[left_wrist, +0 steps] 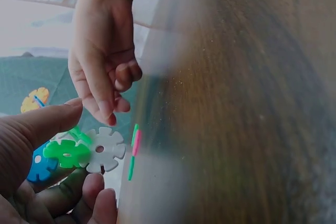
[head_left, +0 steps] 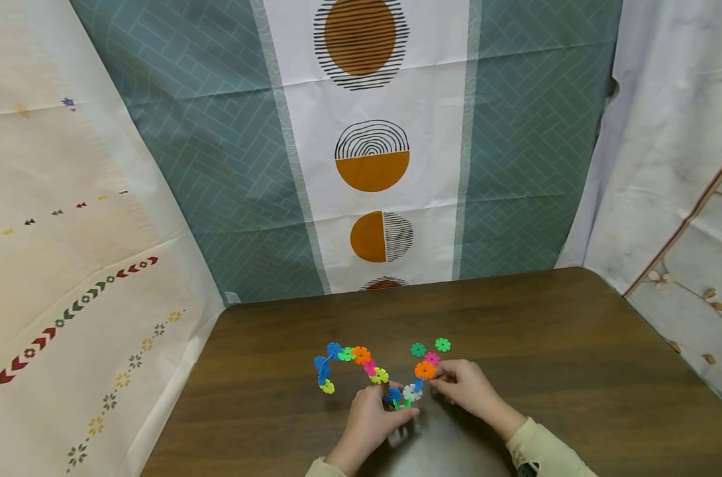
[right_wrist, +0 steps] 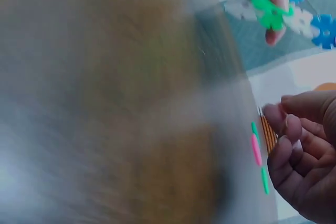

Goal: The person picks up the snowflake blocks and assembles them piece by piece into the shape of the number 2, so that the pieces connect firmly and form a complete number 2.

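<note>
My left hand pinches a chain of interlocking notched plastic discs, its thumb by a green disc and a white disc. From there the chain curves away to the left through a yellow disc and an orange disc to blue discs at its far bend. Beside the other end, near another orange disc, is my right hand. Its fingers curl loosely, with nothing visible between them in the wrist views. Part of the chain is hidden behind the left fingers.
Past the right hand, a pink disc stands between two green discs; the wrist views show this row edge-on. Under everything lies a brown wooden table. Patterned cloths hang behind it and on both sides.
</note>
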The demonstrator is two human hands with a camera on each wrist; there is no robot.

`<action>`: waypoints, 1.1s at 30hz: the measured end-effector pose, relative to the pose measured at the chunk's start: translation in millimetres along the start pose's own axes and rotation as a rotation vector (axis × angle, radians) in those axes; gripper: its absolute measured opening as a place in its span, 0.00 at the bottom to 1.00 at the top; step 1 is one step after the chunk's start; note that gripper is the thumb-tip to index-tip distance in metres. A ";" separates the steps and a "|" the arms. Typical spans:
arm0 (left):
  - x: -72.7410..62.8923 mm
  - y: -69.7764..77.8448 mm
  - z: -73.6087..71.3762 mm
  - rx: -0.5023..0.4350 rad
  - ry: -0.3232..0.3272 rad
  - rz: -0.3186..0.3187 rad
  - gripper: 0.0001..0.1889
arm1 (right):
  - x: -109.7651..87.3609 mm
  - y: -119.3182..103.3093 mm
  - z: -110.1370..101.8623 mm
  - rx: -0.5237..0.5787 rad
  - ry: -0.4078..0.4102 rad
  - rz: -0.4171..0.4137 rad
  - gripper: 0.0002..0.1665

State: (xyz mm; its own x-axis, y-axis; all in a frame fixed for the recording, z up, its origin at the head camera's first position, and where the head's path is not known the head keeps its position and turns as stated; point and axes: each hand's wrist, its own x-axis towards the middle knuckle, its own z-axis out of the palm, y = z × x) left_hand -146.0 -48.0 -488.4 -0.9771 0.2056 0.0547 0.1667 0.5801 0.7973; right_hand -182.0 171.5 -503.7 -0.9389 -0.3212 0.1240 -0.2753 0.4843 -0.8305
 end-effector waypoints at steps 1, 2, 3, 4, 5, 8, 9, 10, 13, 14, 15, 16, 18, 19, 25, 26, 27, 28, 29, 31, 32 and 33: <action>-0.5 -0.1 -0.3 0.002 -0.002 0.005 0.20 | 3.4 1.0 -0.8 -0.026 0.031 0.020 0.01; -1.0 -0.4 -0.4 0.001 -0.004 0.009 0.20 | 6.8 2.1 -1.0 -0.060 0.060 0.033 0.02; -1.7 -0.5 -0.6 -0.001 -0.007 0.011 0.21 | 10.2 3.3 -0.9 -0.095 0.087 0.046 0.04; -2.1 -0.8 -0.7 -0.003 -0.008 0.015 0.21 | 13.6 4.3 -0.6 -0.131 0.111 0.056 0.05; -2.5 -1.1 -0.7 -0.005 -0.009 0.017 0.21 | 16.9 5.2 -0.1 -0.167 0.130 0.064 0.06; -3.9 -2.4 -0.2 -0.008 -0.011 0.017 0.20 | 24.9 7.8 2.0 -0.287 0.158 0.069 0.09; -4.3 -2.9 0.1 -0.006 -0.010 0.018 0.20 | 26.9 8.5 2.8 -0.313 0.160 0.071 0.11; -4.5 -3.3 0.4 -0.006 -0.008 0.019 0.20 | 28.6 9.0 3.5 -0.335 0.161 0.073 0.11; -4.8 -4.0 0.9 -0.005 0.002 0.027 0.19 | 32.1 10.2 5.5 -0.391 0.168 0.083 0.13; -4.7 -4.1 1.0 -0.006 0.004 0.030 0.18 | 32.8 10.0 5.9 -0.402 0.171 0.088 0.13; -4.6 -4.0 1.1 -0.006 0.006 0.035 0.18 | 33.3 9.8 6.3 -0.412 0.172 0.090 0.13; -4.5 -3.9 1.1 -0.009 0.008 0.038 0.18 | 33.7 9.8 6.8 -0.423 0.171 0.095 0.12; -4.3 -3.9 1.1 -0.008 0.010 0.042 0.18 | 34.1 9.2 7.2 -0.443 0.168 0.099 0.11; -4.2 -3.8 1.4 -0.008 0.011 0.043 0.18 | 33.9 8.9 7.2 -0.451 0.165 0.102 0.11; -3.5 -4.4 2.7 -0.001 0.024 0.041 0.18 | 30.4 6.6 4.5 -0.425 0.143 0.107 0.18; -3.2 -4.8 2.8 -0.003 0.026 0.040 0.18 | 29.2 6.5 4.0 -0.406 0.139 0.106 0.19; -3.1 -5.3 2.8 -0.005 0.027 0.037 0.18 | 28.2 6.6 3.5 -0.383 0.136 0.111 0.20; -2.9 -5.6 2.7 -0.008 0.027 0.034 0.18 | 26.8 6.5 3.2 -0.359 0.132 0.115 0.20; -2.8 -5.9 2.6 -0.011 0.026 0.030 0.18 | 25.2 6.4 2.5 -0.325 0.123 0.125 0.20; -2.8 -5.9 2.2 -0.008 0.026 0.021 0.18 | 21.7 7.0 1.3 -0.256 0.102 0.139 0.18; -2.8 -5.8 2.0 -0.004 0.025 0.016 0.19 | 19.7 7.2 0.4 -0.214 0.089 0.139 0.16; -2.9 -5.6 1.9 0.002 0.026 0.012 0.19 | 17.7 6.4 -1.2 -0.172 0.070 0.140 0.14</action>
State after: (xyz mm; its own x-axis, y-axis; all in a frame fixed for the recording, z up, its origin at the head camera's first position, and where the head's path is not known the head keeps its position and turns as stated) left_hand -143.9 -50.4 -494.2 -0.9781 0.1923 0.0803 0.1791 0.5788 0.7955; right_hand -200.6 170.0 -506.2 -0.9808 -0.1868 0.0561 -0.1667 0.6539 -0.7380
